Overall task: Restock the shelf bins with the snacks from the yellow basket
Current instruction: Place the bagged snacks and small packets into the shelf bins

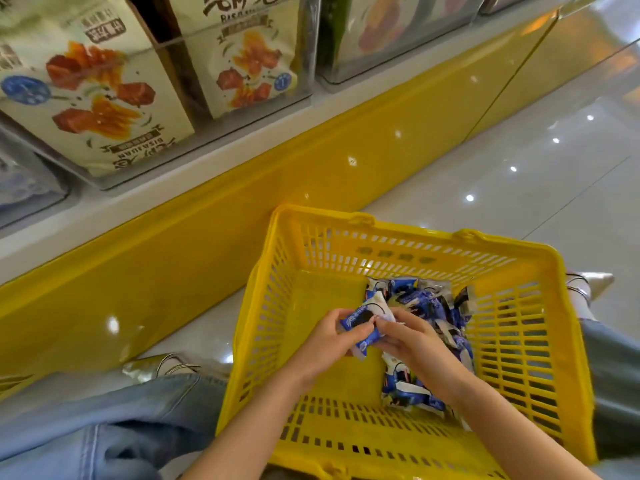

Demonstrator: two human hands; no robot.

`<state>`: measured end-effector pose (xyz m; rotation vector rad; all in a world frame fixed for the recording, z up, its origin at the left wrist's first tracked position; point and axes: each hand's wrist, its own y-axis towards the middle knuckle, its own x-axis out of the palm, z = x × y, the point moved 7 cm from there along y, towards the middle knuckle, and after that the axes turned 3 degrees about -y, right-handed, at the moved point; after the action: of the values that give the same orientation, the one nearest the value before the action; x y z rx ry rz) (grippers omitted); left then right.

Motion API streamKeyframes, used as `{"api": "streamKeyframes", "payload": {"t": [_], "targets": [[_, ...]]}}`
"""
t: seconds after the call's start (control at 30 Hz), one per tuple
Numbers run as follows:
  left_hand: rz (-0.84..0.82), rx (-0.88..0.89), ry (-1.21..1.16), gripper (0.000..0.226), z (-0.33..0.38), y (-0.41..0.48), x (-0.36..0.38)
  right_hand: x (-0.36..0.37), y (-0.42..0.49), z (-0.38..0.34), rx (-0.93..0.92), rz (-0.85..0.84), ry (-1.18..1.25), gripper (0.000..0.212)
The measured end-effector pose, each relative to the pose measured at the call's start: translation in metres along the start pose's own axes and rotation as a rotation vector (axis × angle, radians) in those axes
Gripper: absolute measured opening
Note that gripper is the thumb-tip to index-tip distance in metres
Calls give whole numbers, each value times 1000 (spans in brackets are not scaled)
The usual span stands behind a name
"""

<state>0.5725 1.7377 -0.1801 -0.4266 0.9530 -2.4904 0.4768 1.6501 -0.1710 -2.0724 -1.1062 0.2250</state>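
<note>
The person crouches on the glossy pale tiled floor [519, 150] with a yellow slatted plastic basket [429, 237] set down between the knees, just in front of the shelf's shiny yellow base panel [207, 220]. Both hands are inside the basket, above its bare left half. The left hand [329, 341] has its fingers curled round a small bunch of blue-and-white wrapped snack packets [360, 320], and the right hand [412, 341] pinches the same bunch from the other side, so the two hands meet over it. How many packets are in the bunch I cannot tell.

The loose heap of matching blue-and-white packets [429, 303] lies along the right side of the basket floor, running from the far wall towards the near one and partly hidden under the right forearm.

Up on the white shelf stand clear plastic bins [306, 46] holding tall cream bags printed with orange and red pieces [93, 95] (one bag stands upside down). A further bin to the right holds something too blurred to make out.

Light blue denim trouser legs [121, 427] flank the basket, with a silver pointed shoe [152, 367] showing on the left.
</note>
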Motion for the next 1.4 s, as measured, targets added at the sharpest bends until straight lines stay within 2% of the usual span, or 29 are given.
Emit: {"api": "streamKeyframes", "payload": {"t": [0.1, 0.2, 0.3, 0.4, 0.47, 0.57, 0.63, 0.67, 0.73, 0.77, 0.87, 0.93, 1.03, 1.2, 1.33, 1.4], "targets": [[39, 73, 1, 27, -3, -8, -4, 9, -7, -6, -55, -39, -218, 27], [43, 129, 169, 29, -1, -13, -12, 6, -10, -15, -163, 12, -397, 28], [-20, 128, 218, 34, -2, -14, -11, -3, -4, -8, -178, -12, -417, 18], [0, 118, 215, 35, -6, -13, -12, -38, 12, 15, -113, 125, -393, 15], [36, 111, 185, 34, -12, -13, -14, -68, 20, 37, -42, 203, -615, 20], [86, 96, 147, 34, -20, -13, -19, -99, 21, 90, 180, 55, -1008, 30], [89, 77, 117, 35, -25, -13, -20, -107, 17, 113, 266, -23, -1146, 31], [82, 62, 93, 36, -27, -14, -19, -108, 16, 119, 287, -49, -1179, 37], [57, 35, 44, 36, -31, -14, -17, -103, 18, 127, 304, -76, -1200, 52], [46, 30, 31, 32, -31, -15, -15, -100, 21, 128, 296, -76, -1217, 51], [47, 24, 6, 17, -31, -16, -14, -91, 27, 123, 247, -59, -1290, 27], [76, 28, -13, 22, -31, -18, -16, -85, 27, 115, 201, -42, -1297, 18], [174, 40, -34, 37, -33, -21, -28, -72, 24, 85, 60, 42, -1192, 21], [260, 42, 60, 37, -29, -24, -49, -28, 13, 11, -195, 88, -1103, 14], [229, 102, 138, 41, -11, -33, -63, 23, 1, -28, -288, -45, -1027, 16], [182, 157, 84, 41, 2, -45, -67, 51, -4, -42, -326, -106, -1008, 7]]}}
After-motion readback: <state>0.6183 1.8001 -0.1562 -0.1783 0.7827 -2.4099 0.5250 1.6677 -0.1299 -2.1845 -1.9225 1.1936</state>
